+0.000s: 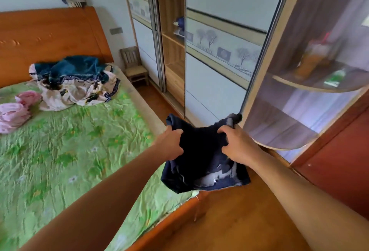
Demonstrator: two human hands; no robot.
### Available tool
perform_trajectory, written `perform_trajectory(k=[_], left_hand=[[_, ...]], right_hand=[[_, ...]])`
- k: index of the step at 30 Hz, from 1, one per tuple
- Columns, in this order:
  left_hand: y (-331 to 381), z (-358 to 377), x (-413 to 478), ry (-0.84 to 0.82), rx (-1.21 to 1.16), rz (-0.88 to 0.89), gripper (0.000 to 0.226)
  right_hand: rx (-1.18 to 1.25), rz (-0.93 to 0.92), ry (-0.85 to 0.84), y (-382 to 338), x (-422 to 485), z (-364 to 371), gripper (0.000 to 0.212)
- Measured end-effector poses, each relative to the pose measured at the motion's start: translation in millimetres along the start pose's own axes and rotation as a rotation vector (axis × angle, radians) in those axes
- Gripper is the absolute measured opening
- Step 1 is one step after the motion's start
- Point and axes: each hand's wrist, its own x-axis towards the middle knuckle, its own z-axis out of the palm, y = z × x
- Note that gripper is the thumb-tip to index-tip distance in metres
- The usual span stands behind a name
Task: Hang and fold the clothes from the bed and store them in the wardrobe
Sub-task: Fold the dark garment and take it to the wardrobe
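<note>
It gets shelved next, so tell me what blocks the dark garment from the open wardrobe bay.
Nothing visible. The left hand and right hand hold the dark garment; the floor strip to the open wardrobe bay looks bare.

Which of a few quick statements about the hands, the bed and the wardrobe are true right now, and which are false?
1. The left hand and the right hand both grip the dark navy garment. True.
2. The garment lies flat on the bed. False: it is held up off the bed, near its foot corner.
3. Pink clothes lie on the green bedspread. True.
4. The wardrobe has its sliding doors fully shut. False: a gap shows wooden shelves inside.
5. The small wooden chair stands on the bed. False: it stands on the floor beside the wardrobe.
</note>
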Motion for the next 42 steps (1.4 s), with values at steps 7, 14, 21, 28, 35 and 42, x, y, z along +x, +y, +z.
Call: perform_trajectory(k=[7,14,21,28,35,42], left_hand=[[72.0,6.9,61.7,0.002,-0.03,-0.033,0.053],[64.3,-2.4,129.3,0.05,-0.049,-0.148,0.052],[43.1,-22.0,228.0,0.084,-0.091,-0.251,0.049],[41.6,-53.2,293.7,0.1,-0.014,-0.341,0.046],[47.4,-67.1,323.9,0.112,0.004,-0.442,0.043],[34.3,-96.1,357.1,0.124,0.0,-0.541,0.053]], right_hand=[[0.019,-0.046,0.006,84.7,34.8,-41.9,0.055],[-0.009,-0.179,-0.056,90.2,128.1,-51.8,0.053],[-0.083,-0.244,-0.122,91.1,248.0,-67.5,0.056],[-0.195,-0.27,-0.148,92.7,335.4,-93.9,0.055],[-0.234,-0.376,-0.181,95.3,392.0,-100.5,0.049],[-0.232,-0.448,-0.178,67.0,445.3,-112.4,0.049]])
